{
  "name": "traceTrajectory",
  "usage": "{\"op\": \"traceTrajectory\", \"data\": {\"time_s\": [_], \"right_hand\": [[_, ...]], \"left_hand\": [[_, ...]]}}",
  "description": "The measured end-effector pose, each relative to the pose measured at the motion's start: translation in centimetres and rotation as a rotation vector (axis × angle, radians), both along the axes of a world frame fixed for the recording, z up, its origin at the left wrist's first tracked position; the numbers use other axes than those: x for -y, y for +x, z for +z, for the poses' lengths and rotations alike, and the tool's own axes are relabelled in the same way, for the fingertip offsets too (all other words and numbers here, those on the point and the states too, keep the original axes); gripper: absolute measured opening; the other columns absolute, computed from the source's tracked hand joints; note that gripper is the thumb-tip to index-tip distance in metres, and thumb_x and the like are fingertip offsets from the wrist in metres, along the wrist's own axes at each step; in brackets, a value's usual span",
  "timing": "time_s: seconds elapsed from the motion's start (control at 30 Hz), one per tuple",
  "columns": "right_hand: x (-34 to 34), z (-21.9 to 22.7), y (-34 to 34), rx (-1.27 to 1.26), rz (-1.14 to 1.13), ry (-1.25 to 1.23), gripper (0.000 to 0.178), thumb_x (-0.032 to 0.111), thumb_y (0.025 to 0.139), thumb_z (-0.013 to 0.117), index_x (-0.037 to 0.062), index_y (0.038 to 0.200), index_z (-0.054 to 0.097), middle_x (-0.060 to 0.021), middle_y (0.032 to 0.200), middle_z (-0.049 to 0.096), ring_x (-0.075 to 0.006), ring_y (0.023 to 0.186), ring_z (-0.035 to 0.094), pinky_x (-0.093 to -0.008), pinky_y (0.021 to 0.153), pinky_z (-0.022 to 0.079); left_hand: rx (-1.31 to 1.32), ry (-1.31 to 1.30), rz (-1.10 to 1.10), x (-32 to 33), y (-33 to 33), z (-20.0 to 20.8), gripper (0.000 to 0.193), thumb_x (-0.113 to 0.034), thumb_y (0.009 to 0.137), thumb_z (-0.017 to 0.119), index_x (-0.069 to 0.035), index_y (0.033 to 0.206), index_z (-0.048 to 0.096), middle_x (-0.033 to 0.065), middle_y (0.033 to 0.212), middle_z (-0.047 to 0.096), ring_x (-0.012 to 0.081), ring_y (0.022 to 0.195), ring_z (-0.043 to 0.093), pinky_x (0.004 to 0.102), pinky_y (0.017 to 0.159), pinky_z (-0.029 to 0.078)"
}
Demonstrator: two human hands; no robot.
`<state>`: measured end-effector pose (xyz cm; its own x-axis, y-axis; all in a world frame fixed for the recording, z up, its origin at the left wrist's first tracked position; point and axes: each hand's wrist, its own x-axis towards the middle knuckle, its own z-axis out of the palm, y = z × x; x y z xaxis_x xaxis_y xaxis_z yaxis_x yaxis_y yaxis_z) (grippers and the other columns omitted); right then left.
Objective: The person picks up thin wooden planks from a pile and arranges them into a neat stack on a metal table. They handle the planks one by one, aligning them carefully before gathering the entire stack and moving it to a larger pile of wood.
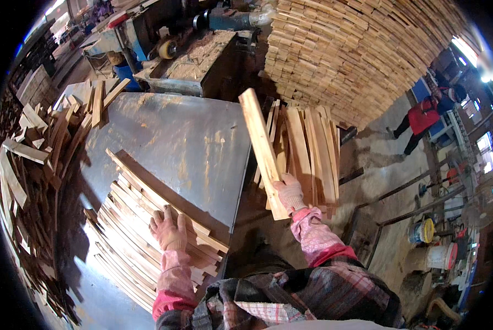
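Note:
My right hand (pixel 289 191), in a pale work glove, grips a wooden board (pixel 259 142) near its lower end. The board slants up and away above a stack of similar wooden strips (pixel 307 143) to the right of the metal table (pixel 202 132). My left hand (pixel 168 229), gloved too, rests with its fingers spread on a row of wooden strips (pixel 131 225) lying side by side on the table. One longer strip (pixel 147 184) lies along the far side of that row, close to my left fingertips.
Offcuts (pixel 21 159) are heaped along the table's left side. Beyond the far edge stands a machine (pixel 191 60) covered in sawdust. A tall stack of boards (pixel 345 55) rises behind. At right, a person in a red apron (pixel 422 115) stands near buckets (pixel 440 256).

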<state>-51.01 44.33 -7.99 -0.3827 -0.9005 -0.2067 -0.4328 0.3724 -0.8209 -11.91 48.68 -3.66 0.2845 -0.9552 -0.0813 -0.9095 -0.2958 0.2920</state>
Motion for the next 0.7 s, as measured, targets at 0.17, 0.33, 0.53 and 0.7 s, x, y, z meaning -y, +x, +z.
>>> {"op": "traceTrajectory", "data": {"time_s": [0.17,0.33,0.53,0.7], "right_hand": [[-0.2,-0.8,5.1,-0.038,0.221,-0.129,0.038,0.032,0.094,0.068,0.0022,0.118,0.072,-0.0238,0.103,0.073,-0.0359,0.098,0.072,-0.0422,0.086,0.054],[0.9,-1.8,8.6,0.397,0.337,-0.085,0.028,0.025,0.096,0.072,0.0047,0.115,0.076,-0.0064,0.098,0.075,-0.0169,0.091,0.067,-0.0359,0.083,0.054],[2.0,-4.0,14.4,0.278,0.547,-0.012,0.036,0.025,0.09,0.071,0.0046,0.12,0.074,-0.0152,0.103,0.076,-0.0263,0.097,0.071,-0.0379,0.09,0.054],[6.6,-2.5,21.0,0.047,0.716,0.079,0.039,0.033,0.09,0.07,0.0083,0.12,0.074,-0.0217,0.11,0.075,-0.0387,0.104,0.071,-0.0441,0.092,0.054]], "left_hand": [[0.05,-0.054,-0.004,0.1,1.2,-2.3,0.066,-0.054,0.098,0.057,-0.02,0.154,0.053,0.0225,0.15,0.048,0.0477,0.142,0.041,0.0571,0.122,0.03],[-0.047,-0.151,-0.075,1.3,0.6,-1.1,0.049,-0.05,0.093,0.064,-0.014,0.128,0.066,0.0182,0.126,0.057,0.0414,0.124,0.049,0.0545,0.109,0.036],[0.029,-0.19,-0.051,-0.9,1.6,-2.2,0.059,-0.051,0.091,0.064,-0.019,0.141,0.062,0.0159,0.131,0.055,0.0425,0.128,0.047,0.0574,0.112,0.034],[0.059,-0.142,-0.025,-0.1,1.6,-2.6,0.063,-0.053,0.092,0.063,-0.017,0.144,0.062,0.0158,0.132,0.054,0.041,0.13,0.047,0.0577,0.115,0.031]]}}
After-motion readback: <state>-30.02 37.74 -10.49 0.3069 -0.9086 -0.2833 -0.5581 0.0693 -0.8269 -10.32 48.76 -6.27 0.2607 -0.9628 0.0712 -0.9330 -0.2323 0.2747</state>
